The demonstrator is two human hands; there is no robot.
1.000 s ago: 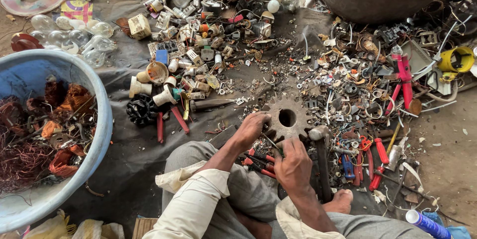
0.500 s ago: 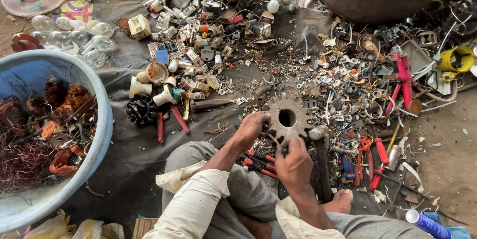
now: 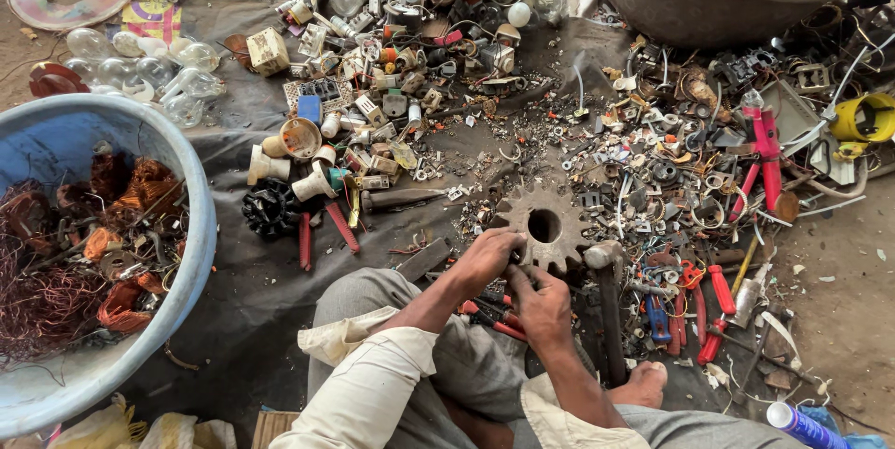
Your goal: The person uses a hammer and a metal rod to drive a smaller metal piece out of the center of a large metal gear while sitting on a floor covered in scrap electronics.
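Observation:
I sit on a dark ground sheet (image 3: 261, 272) with both hands together in front of my knees. My left hand (image 3: 485, 261) and my right hand (image 3: 539, 304) pinch a small piece of scrap between their fingertips; the piece is too small to identify. Right beyond the fingers lies a rusty toothed gear wheel (image 3: 543, 222) with a centre hole. A hammer (image 3: 606, 304) lies beside my right hand, its head next to the gear. Red-handled pliers (image 3: 489, 318) rest on my lap under the hands.
A blue tub (image 3: 191, 225) of copper wire coils stands at the left. A grey basin (image 3: 690, 1) sits at the top right. Mixed scrap, sockets and bulbs (image 3: 140, 57) cover the sheet ahead. Red-handled tools (image 3: 718, 309) and a yellow part (image 3: 862, 118) lie at the right.
My two hands have drawn closer together at the near edge of the gear wheel. Everything else lies as before.

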